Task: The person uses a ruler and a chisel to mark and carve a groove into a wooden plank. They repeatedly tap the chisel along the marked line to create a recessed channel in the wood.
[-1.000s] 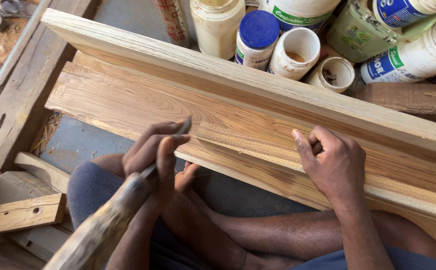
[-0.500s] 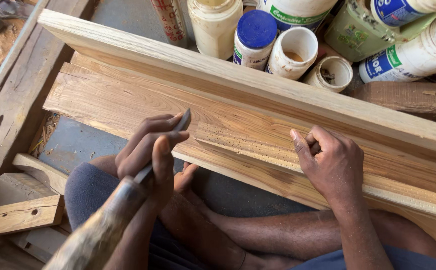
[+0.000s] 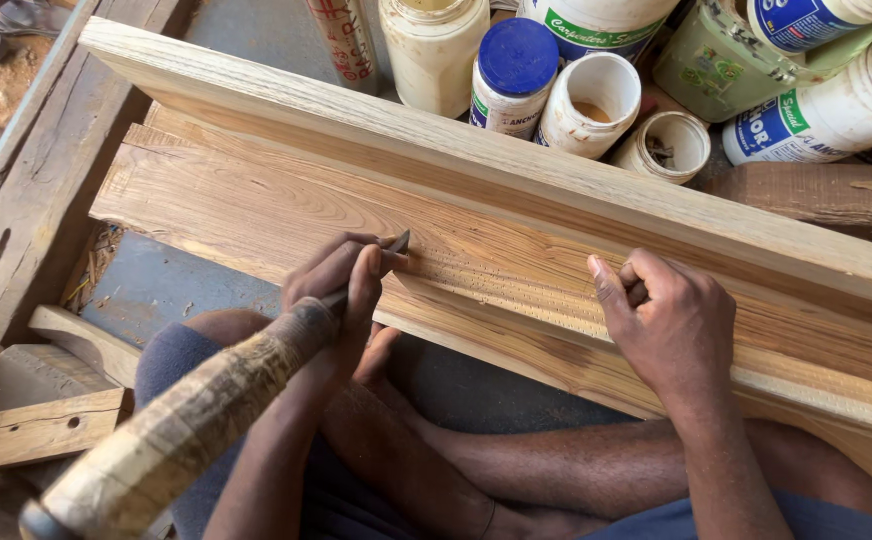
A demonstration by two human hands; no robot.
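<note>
A long moulded wooden board (image 3: 286, 215) lies slanted across my lap, with a pale raised strip (image 3: 436, 150) along its far side. My left hand (image 3: 341, 285) grips a chisel with a thick, worn wooden handle (image 3: 186, 425); its metal tip (image 3: 399, 243) touches the board's grooved face. My right hand (image 3: 661, 320) rests on the board to the right, fingers curled, thumb pressed to the wood, holding nothing that I can see. My crossed bare legs (image 3: 516, 465) lie under the board.
Several plastic glue jars and tubs (image 3: 516, 65) stand behind the board, two open (image 3: 596, 105). A heavy timber frame (image 3: 26, 200) runs along the left, with wood offcuts (image 3: 36, 430) at lower left. A dark wood block (image 3: 806, 195) lies at right.
My left hand has slid the chisel tip a little to the right along the board. The right hand has barely shifted.
</note>
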